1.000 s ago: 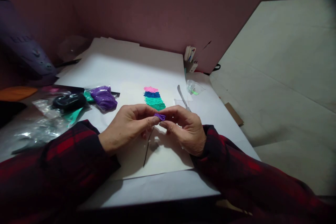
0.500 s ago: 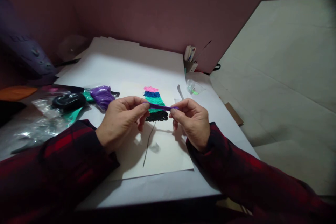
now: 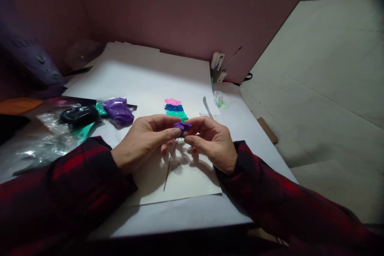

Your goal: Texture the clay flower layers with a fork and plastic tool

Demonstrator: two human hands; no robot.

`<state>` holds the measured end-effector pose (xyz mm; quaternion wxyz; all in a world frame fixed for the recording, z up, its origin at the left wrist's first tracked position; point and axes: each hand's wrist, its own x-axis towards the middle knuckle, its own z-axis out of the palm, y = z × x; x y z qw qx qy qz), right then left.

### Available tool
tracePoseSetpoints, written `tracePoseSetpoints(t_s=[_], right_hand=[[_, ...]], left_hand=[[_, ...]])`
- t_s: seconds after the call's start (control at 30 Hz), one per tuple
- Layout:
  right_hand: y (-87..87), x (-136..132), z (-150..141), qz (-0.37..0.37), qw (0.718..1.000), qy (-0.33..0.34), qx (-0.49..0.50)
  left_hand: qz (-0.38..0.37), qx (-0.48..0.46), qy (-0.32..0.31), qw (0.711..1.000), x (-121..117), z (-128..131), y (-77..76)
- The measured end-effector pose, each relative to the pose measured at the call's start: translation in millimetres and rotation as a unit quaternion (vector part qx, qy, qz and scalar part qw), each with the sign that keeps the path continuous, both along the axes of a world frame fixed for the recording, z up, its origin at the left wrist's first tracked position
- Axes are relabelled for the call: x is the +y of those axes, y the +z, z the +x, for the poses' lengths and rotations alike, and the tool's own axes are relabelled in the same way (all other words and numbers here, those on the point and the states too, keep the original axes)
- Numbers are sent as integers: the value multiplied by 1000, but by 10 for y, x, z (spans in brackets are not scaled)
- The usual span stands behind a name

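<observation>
A small folded piece of purple modelling clay (image 3: 183, 126) is pinched between the fingertips of my left hand (image 3: 147, 138) and my right hand (image 3: 211, 140). Both hands hover over a cream sheet of paper (image 3: 192, 188). On that sheet lies a textured clay picture (image 3: 174, 108) in bands of pink, blue and green; its black lower band is mostly hidden by my fingers. A thin dark line (image 3: 168, 170) runs down the paper below it.
Left of my hands lie a bag of purple clay (image 3: 119, 112), a black clay lump (image 3: 78, 116) and crumpled clear plastic bags (image 3: 45, 152). A grey modelling knife (image 3: 207, 106) and a small clear bag (image 3: 222, 100) lie to the right. Large white sheets (image 3: 144, 66) reach the pink wall.
The purple clay was bunched, then stretched into a strip as my hands drew apart. Now my hands are close together again and the strip is folded into loops.
</observation>
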<state>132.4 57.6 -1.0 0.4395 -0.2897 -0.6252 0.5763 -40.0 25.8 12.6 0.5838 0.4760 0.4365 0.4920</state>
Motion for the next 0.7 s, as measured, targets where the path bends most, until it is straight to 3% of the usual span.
tracePoseSetpoints(t_s=[0.1, 0.3, 0.53, 0.7], right_hand=[[-4, -30, 5, 22, 999, 25, -11], [-15, -47, 20, 94, 994, 13, -46], [-17, -33, 21, 80, 995, 13, -53], [36, -51, 24, 86, 993, -32, -73]], left_hand=[[6, 30, -16, 999, -1, -3, -20], [35, 103, -34, 993, -17, -11, -19], [88, 167, -57, 980, -49, -1, 24], [65, 138, -48, 987, -61, 24, 44]])
